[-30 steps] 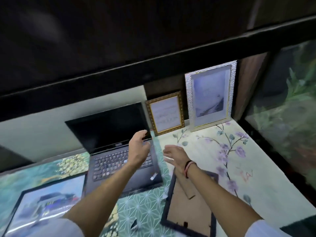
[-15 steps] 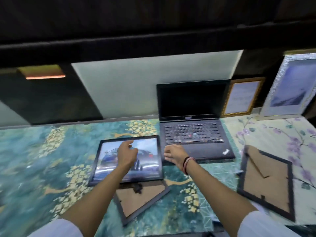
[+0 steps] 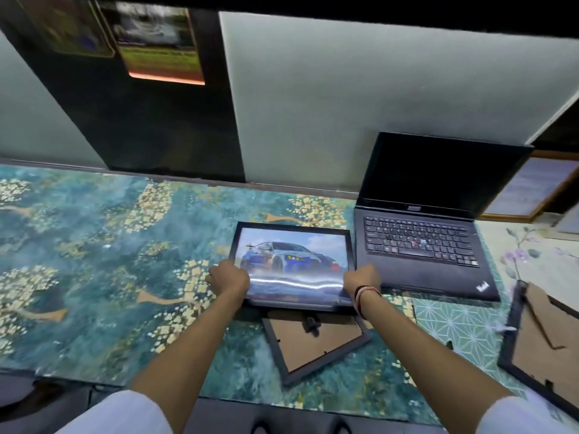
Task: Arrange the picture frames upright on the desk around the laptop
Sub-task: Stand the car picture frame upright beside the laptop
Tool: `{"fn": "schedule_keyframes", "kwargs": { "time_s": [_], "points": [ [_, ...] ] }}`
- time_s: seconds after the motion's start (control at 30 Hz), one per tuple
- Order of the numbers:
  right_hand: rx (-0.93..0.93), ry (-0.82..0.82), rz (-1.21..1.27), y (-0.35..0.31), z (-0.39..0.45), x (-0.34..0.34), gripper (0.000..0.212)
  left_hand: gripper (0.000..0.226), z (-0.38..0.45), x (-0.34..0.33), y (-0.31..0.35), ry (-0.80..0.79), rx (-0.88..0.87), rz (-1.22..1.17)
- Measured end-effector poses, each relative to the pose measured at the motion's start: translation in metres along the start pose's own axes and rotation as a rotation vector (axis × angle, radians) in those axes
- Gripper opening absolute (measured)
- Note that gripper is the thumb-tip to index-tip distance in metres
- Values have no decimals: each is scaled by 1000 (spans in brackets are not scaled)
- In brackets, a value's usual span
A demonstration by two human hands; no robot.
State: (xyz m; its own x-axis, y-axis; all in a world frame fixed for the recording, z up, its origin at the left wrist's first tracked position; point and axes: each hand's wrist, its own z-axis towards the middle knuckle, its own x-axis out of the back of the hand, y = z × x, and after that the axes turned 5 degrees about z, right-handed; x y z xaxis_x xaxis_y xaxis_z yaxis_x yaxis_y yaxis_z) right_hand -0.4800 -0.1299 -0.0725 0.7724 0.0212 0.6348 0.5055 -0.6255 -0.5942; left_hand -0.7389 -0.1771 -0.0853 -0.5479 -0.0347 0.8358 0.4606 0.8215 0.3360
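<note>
A black frame with a car picture (image 3: pixel 294 258) lies face up on the desk, just left of the open black laptop (image 3: pixel 419 236). My left hand (image 3: pixel 228 277) grips its lower left edge and my right hand (image 3: pixel 362 278) grips its lower right edge. Its near edge rests over a second black frame (image 3: pixel 313 346) lying face down with its brown backing up. A third frame (image 3: pixel 545 349) lies face down at the right edge. A gold frame (image 3: pixel 529 189) stands upright behind the laptop on the right.
The desk (image 3: pixel 94 261) has a teal and gold floral cover on the left and a pale flowered cover on the right. A pale wall panel rises behind the laptop. Posters (image 3: pixel 156 42) hang on a dark panel at upper left.
The view has swung left from the upright frames to the car frame. Both hands moved from above the laptop down onto the car frame and closed on its lower corners.
</note>
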Motion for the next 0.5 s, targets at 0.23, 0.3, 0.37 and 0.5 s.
{"fn": "schedule_keyframes", "kwargs": {
  "time_s": [0.23,0.3,0.37,0.5],
  "points": [
    [-101,-113,234,-13,18,-13,33,17,55,22,-18,-81,23,-241],
    [-97,-137,205,-24,25,-14,11,15,65,32,-16,-69,-8,-309],
    [-51,-136,129,-44,29,-11,23,23,74,41,-10,-63,-78,-380],
    [189,-87,204,-89,58,-11,40,38,95,60,30,28,-218,-462]
  ]
}}
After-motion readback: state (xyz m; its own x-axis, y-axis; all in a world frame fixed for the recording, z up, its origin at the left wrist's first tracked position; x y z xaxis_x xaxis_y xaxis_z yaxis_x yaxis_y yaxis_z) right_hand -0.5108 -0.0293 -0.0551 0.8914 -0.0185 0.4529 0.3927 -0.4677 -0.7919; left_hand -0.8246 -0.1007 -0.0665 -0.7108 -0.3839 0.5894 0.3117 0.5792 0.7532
